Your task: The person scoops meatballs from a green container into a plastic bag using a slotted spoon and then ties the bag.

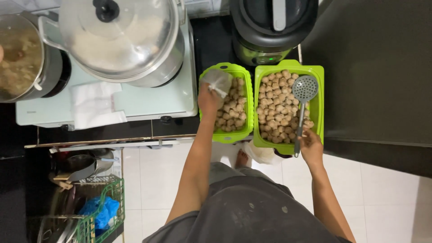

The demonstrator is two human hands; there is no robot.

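Two hands were in view. The right hand [311, 147] was closed around the lower end of the handle of one grey slotted skimmer [304, 88]. The skimmer ran away from that grip and its round perforated head rested on the meatballs [275, 108] filling the right green tub [318, 76]. This tub sat directly beyond the right hand, its near rim just beside the fingers.

The left hand [208, 99] was closed on one clear plastic bag [218, 81], which bunched up just beyond the knuckles. The hand hovered over the left green tub [246, 103], also holding meatballs, fewer than its neighbour. The two rectangular tubs stood side by side, touching or nearly so, between the two grips.

Beyond the tubs stood one dark cooker [270, 27] with a rounded lid and a small green light on its front. To the left of the left-hand grip was one pale stove [148, 96], carrying one large lidded metal pot [121, 40] and one open pot [22, 58] of light-coloured contents. A folded white cloth [94, 105] lay on the stove's near edge. No labels were legible.
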